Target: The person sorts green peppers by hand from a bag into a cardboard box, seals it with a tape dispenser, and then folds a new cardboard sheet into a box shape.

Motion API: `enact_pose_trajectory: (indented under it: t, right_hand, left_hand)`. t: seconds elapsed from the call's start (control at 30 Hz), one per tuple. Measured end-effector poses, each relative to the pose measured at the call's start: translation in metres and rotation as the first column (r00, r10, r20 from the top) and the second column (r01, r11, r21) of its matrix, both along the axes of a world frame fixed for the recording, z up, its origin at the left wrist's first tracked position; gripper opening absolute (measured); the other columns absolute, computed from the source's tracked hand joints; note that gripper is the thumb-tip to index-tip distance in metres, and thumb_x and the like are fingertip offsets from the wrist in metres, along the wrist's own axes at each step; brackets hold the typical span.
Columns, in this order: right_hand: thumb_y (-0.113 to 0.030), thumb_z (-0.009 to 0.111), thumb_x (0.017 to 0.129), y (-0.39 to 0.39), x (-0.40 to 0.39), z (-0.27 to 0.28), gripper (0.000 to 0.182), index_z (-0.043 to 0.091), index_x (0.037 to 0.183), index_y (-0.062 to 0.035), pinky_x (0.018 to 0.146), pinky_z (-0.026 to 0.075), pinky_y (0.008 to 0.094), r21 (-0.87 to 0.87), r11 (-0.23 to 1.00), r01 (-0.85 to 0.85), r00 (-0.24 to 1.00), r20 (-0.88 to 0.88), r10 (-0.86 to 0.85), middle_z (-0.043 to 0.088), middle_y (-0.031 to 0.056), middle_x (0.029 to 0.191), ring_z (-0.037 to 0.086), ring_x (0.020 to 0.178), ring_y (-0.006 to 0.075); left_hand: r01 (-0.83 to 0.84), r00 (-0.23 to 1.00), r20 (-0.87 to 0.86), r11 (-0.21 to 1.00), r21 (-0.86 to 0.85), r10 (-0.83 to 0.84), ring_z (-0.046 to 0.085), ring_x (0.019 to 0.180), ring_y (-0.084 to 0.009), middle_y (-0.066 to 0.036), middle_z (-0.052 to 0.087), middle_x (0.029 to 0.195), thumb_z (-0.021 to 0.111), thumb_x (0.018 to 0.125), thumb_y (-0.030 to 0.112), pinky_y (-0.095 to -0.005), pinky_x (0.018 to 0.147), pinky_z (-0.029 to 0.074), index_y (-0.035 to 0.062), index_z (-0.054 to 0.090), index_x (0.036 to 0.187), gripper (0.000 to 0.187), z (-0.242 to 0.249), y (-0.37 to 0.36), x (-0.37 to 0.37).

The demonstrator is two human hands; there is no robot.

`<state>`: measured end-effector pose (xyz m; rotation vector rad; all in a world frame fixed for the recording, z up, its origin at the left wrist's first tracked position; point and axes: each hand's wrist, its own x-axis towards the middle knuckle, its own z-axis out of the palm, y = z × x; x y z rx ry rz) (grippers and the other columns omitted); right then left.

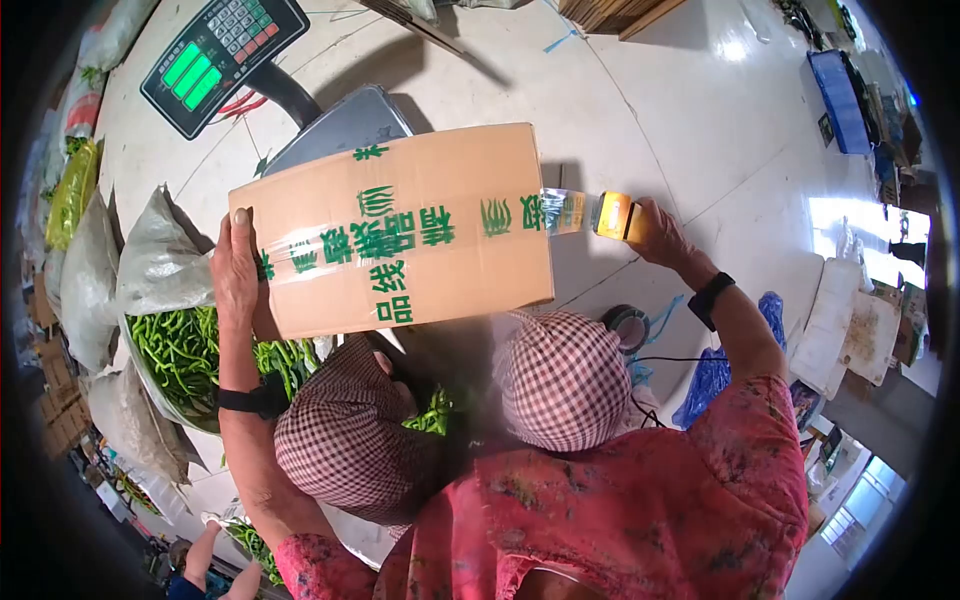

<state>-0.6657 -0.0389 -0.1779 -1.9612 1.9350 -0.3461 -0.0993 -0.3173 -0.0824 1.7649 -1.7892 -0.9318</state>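
Note:
A cardboard box (410,225) with green printing lies over the platform of a scale (345,125). My left hand (235,265) is pressed on the box's left end, thumb on the top face and the other fingers hidden beneath or behind the edge. My right hand (660,236) is closed around a yellow tape dispenser (613,215), off the box's right end. A strip of clear tape (566,211) stretches from the dispenser to that end of the box. Tape also crosses the top face.
The scale's lit display (190,75) stands at upper left. White sacks (165,255) and a container of green peppers (175,350) are at left. A roll of tape (627,325) and blue plastic (705,385) lie right of my knees. Another person's legs (205,555) show at lower left.

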Motion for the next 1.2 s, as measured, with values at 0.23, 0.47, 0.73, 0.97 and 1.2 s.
enact_pose_trajectory:
  t: [0.23, 0.47, 0.73, 0.97, 1.2]
  right_hand:
    - [-0.008, 0.068, 0.076, -0.025, 0.034, 0.032, 0.043, 0.047, 0.113, -0.0029, 0.077, 0.05, 0.0486, 0.276, 0.961, 0.013, 0.993, -0.12, 0.021, 0.059, 0.0196, 0.098, 0.061, 0.088, 0.0418]
    - [-0.011, 0.062, 0.077, -0.1, 0.131, 0.018, 0.022, 0.068, 0.097, -0.006, 0.066, 0.05, 0.0426, 0.482, 0.852, -0.203, 0.766, -0.464, 0.445, 0.062, 0.0122, 0.089, 0.064, 0.081, 0.0303]
    - [-0.013, 0.066, 0.074, -0.059, 0.132, -0.029, 0.017, 0.073, 0.089, -0.0092, 0.059, 0.053, 0.0367, 0.336, 0.802, -0.494, 0.826, -0.109, 0.554, 0.068, 0.0038, 0.077, 0.068, 0.072, 0.0281]
    - [-0.044, 0.067, 0.085, -0.009, 0.115, -0.063, 0.061, 0.056, 0.132, -0.0072, 0.102, 0.043, 0.0422, 0.63, 0.715, -0.303, 0.935, 0.343, 0.094, 0.057, 0.0216, 0.129, 0.053, 0.122, 0.0335]
    - [-0.073, 0.037, 0.09, -0.08, 0.192, -0.068, 0.088, 0.034, 0.15, -0.0086, 0.112, 0.029, 0.0422, 0.488, 0.872, -0.031, -0.042, 0.871, -0.489, 0.036, 0.0159, 0.151, 0.035, 0.137, 0.028]
  left_hand:
    - [0.021, 0.999, -0.036, 1.0, 0.003, -0.021, 0.056, 0.092, -0.0203, -0.015, 0.065, 0.099, 0.044, 0.099, 0.056, -0.0312, 0.085, 0.044, -0.0025, 0.056, 0.122, 0.064, -0.001, 0.0, -0.001]
    - [-0.004, 1.0, 0.0, 0.999, 0.033, 0.004, 0.05, 0.08, -0.0141, -0.007, 0.059, 0.086, 0.046, 0.098, 0.055, -0.0288, 0.073, 0.044, -0.0024, 0.059, 0.114, 0.061, -0.001, 0.002, -0.003]
    - [-0.002, 0.991, -0.133, 0.996, 0.085, 0.013, 0.056, 0.107, -0.0209, -0.015, 0.062, 0.118, 0.046, 0.098, 0.055, -0.0309, 0.095, 0.042, -0.0061, 0.052, 0.129, 0.069, -0.011, -0.008, 0.012]
    - [-0.041, 0.922, -0.352, 0.943, 0.329, 0.163, 0.048, 0.125, -0.0226, -0.018, 0.05, 0.138, 0.051, 0.098, 0.046, -0.0346, 0.107, 0.035, -0.0097, 0.041, 0.139, 0.07, -0.009, 0.0, 0.015]
    - [-0.091, 0.815, -0.458, 0.858, 0.505, 0.356, 0.056, 0.114, -0.0218, -0.012, 0.054, 0.132, 0.053, 0.095, 0.051, -0.0357, 0.096, 0.045, -0.0015, 0.043, 0.14, 0.07, -0.012, 0.007, 0.014]
